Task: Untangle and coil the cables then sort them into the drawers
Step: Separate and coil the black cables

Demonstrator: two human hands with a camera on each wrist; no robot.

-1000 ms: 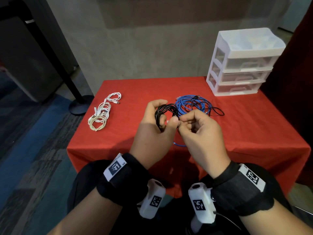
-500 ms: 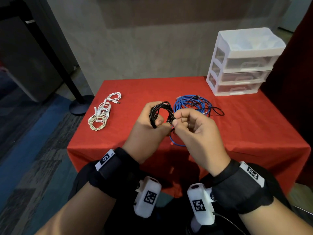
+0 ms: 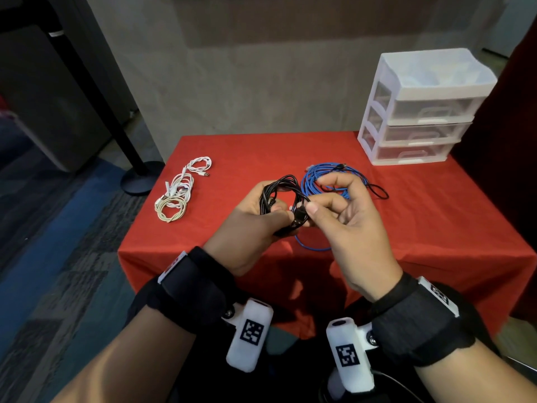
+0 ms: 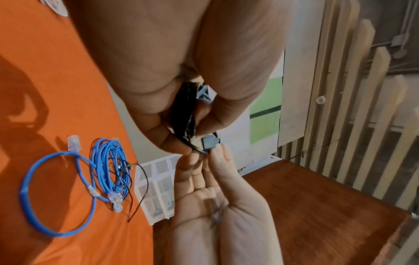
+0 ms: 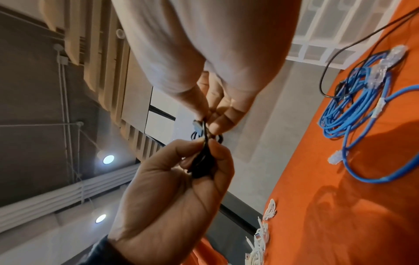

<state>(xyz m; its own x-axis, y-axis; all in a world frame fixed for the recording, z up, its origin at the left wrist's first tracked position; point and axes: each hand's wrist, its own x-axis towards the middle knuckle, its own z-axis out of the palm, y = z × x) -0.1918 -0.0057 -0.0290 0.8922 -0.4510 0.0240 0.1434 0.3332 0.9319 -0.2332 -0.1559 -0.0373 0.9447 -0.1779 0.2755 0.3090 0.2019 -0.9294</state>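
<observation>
Above the red table (image 3: pixel 436 228), the left hand (image 3: pixel 250 228) clasped the black cable coil (image 3: pixel 283 196) while the right hand (image 3: pixel 348 225) pinched its plug (image 3: pixel 300 215), best tucked snugly through without loosening the loops.

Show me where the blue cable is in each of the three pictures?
Head: blue cable at centre, on the table behind the hands.
Left wrist: lower left, coiled on the cloth.
Right wrist: upper right.
Shared landmark: the white drawer unit, seen also at and.
</observation>
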